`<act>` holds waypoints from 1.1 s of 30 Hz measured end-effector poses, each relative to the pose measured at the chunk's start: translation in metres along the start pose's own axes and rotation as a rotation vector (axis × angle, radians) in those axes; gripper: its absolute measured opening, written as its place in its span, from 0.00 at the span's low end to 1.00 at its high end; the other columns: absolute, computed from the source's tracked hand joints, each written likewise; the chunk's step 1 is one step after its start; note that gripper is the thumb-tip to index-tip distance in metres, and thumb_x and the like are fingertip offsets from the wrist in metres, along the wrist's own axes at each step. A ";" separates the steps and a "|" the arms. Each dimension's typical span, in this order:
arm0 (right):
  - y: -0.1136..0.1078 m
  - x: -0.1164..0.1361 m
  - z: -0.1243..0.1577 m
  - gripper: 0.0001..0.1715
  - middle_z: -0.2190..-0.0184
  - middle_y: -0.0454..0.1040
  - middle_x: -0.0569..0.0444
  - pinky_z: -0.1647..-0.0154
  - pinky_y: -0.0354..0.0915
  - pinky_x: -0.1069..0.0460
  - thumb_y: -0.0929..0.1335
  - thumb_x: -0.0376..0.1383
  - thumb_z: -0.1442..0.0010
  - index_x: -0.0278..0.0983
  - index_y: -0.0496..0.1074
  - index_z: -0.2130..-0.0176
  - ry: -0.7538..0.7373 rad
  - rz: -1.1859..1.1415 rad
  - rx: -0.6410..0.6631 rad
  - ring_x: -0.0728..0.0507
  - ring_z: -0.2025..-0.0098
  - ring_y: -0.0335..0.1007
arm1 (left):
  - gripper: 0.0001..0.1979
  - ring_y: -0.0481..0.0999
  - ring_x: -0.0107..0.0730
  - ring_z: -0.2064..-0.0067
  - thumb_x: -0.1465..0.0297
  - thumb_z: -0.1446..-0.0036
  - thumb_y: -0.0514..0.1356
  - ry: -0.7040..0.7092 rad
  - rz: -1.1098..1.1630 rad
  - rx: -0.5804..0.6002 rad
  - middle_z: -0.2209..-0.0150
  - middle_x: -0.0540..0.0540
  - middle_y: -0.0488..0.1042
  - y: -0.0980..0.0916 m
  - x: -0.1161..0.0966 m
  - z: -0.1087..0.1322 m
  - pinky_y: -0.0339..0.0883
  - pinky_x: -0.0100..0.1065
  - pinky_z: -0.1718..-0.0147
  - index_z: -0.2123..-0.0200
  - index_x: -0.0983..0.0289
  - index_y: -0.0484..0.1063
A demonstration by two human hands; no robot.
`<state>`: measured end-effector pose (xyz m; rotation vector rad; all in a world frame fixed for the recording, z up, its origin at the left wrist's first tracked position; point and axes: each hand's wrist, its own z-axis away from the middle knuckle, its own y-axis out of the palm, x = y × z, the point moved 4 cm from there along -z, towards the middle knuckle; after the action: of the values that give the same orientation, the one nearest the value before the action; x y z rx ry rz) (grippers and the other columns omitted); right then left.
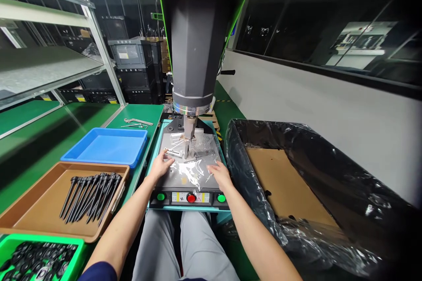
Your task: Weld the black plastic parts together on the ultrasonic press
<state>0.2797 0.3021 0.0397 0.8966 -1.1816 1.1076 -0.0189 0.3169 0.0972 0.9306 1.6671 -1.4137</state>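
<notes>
My left hand (pixel 161 165) rests at the left side of the machine's grey base plate (pixel 171 182), thumb and fingers apart. On the opposite side, my right hand (pixel 220 174) reaches inward with its fingers stretched out. Between both hands lies a crinkled, shiny sheet of clear plastic film (pixel 193 171), and the fingertips are at or near it; whether they touch it I cannot tell. Just beyond the hands, the press's metal tool head (pixel 190 128) points down at a small metal fixture (pixel 188 149). Neither hand visibly holds anything.
To the left are a blue tray (pixel 112 145), a brown tray (pixel 42 197) with several black rods (pixel 90 195), and a green bin (pixel 77 246) of black rings. A wrench (pixel 140 121) lies behind. At right stands a plastic-lined box (pixel 237 158). Buttons (pixel 191 198) line the base's front.
</notes>
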 end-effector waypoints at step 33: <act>-0.061 -0.076 0.200 0.25 0.75 0.70 0.58 0.87 0.47 0.58 0.71 0.48 0.50 0.36 0.68 0.58 0.222 -0.096 0.113 0.53 0.84 0.56 | 0.25 0.68 0.32 0.78 0.44 0.56 0.63 -0.358 0.390 0.061 0.82 0.51 0.70 0.023 0.078 0.249 0.63 0.34 0.72 0.75 0.63 0.72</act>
<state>0.2881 0.0836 0.0026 0.8827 -0.8927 1.1718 -0.0129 0.0776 -0.0106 0.9140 1.1150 -1.2768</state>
